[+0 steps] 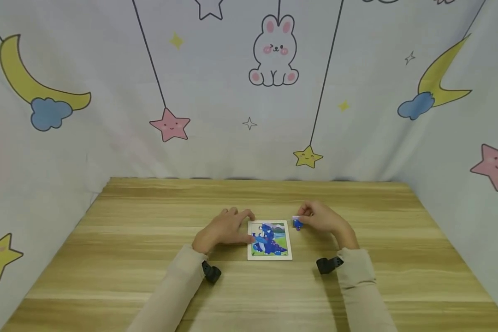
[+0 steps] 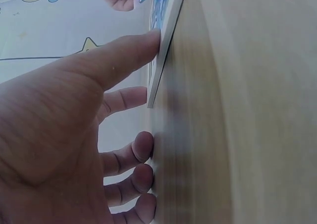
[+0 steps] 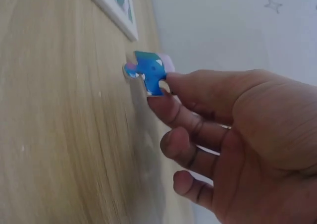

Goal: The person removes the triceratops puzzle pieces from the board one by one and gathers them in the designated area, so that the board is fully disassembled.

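A jigsaw puzzle in a white square tray [image 1: 269,258] lies on the table between the hands, showing a blue dinosaur on a green and blue scene. A pale bare patch shows at its upper left. My left hand [image 1: 228,228] rests at the tray's left side, thumb on the left edge and index finger by the far left corner; the other fingertips touch the table in the left wrist view. To the right of the tray, my right hand [image 1: 321,218] pinches a blue puzzle piece [image 3: 151,70] between thumb and index finger, held close over the table.
The wooden table [image 1: 149,203] spreads around the tray. A white cloth [image 1: 220,92] printed with stars, moons and a rabbit hangs behind it and along both sides. Each wrist carries a small black camera [image 1: 211,272].
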The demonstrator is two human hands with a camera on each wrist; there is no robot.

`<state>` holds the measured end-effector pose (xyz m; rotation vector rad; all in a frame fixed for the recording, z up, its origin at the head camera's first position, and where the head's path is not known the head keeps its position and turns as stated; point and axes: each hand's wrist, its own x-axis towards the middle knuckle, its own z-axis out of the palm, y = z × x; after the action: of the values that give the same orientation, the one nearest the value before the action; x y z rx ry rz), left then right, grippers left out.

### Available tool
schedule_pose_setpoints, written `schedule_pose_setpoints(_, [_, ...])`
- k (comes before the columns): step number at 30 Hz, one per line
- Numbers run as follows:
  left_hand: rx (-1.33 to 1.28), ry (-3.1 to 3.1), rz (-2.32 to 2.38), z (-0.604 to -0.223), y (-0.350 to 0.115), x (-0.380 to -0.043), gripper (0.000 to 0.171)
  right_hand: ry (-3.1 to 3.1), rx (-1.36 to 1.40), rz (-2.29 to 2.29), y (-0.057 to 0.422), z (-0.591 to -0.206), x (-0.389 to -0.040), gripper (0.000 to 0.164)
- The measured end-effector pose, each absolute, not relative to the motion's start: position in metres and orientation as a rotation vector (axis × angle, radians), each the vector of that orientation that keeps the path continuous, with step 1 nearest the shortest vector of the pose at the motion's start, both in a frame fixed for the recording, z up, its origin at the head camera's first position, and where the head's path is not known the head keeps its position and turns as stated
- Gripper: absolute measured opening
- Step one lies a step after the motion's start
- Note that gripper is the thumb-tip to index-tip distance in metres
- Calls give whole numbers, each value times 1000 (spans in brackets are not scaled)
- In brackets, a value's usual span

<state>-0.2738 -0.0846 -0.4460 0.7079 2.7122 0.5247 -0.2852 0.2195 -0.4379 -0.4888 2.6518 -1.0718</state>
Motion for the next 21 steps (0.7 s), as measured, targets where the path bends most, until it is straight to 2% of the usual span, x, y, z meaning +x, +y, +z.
schedule_pose_setpoints(21, [710, 2723, 494, -446, -84, -273, 55, 2740, -452, -927, 229, -437, -284, 3])
